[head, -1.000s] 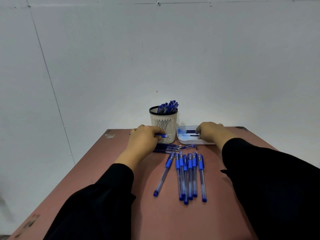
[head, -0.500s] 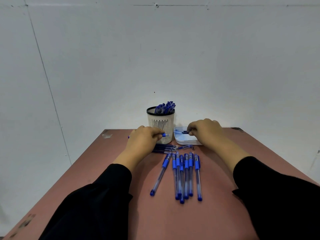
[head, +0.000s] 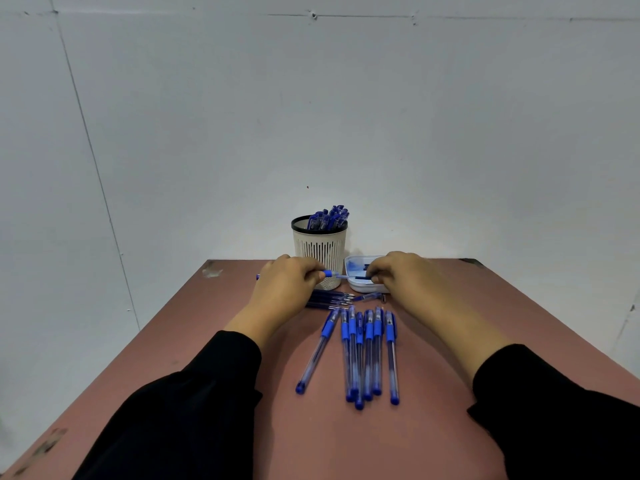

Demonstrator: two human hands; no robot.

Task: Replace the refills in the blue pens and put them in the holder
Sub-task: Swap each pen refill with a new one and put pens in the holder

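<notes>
Head view: near the table's point(head: 207, 341) far edge, the left hand point(head: 284, 289) pinches a blue pen point(head: 329, 273) level beside the holder point(head: 320, 247), likely steadying it for refilling. The right hand's point(head: 398, 275) curled fingers reach into the white tray point(head: 360, 287), seemingly pinching a dark refill; more pens point(head: 367, 355) lie mid-table.

The bench point(head: 214, 341) has a matt reddish-brown top, scuffed pale at its far left corner. The near pens point(head: 369, 355) look like clear glossy plastic with blue grips and caps. The holder point(head: 319, 247) is cream slotted plastic under a black rim. The tray point(head: 353, 268) is smooth white plastic. The sleeves point(head: 194, 403) are matt black cloth. The wall point(head: 311, 116) is flat, dull white.
</notes>
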